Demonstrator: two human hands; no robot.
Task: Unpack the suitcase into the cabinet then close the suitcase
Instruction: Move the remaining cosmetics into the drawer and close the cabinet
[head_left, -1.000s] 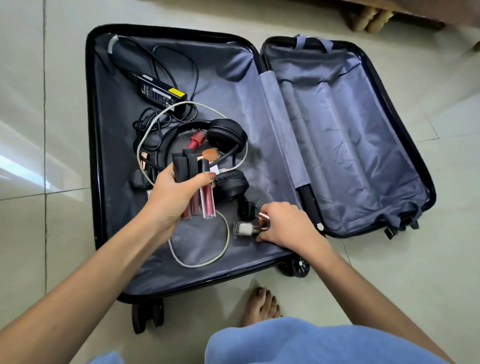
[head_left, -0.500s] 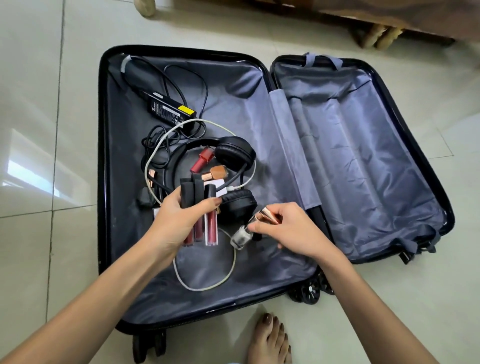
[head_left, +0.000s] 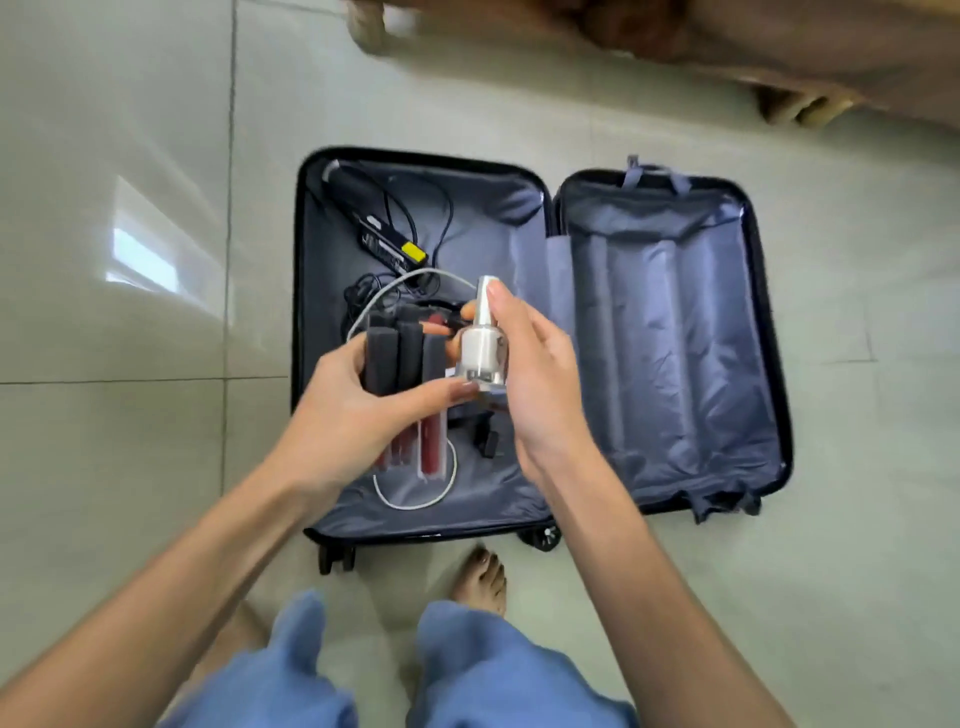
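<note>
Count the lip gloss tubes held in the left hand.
3 lip gloss tubes, side by side in the left hand above the suitcase: left, middle, right. More may be hidden behind that hand.

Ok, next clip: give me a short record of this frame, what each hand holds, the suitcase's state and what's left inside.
left hand: grips three lip gloss tubes, black caps up
right hand: holds a small bottle with a silvery cap, beside the tubes
suitcase: lies open flat on the tiled floor
half on person's left: charger, dark cords, white cable
half on person's right: only lining shows
task stage: unpacking under way, suitcase not yet closed
</note>
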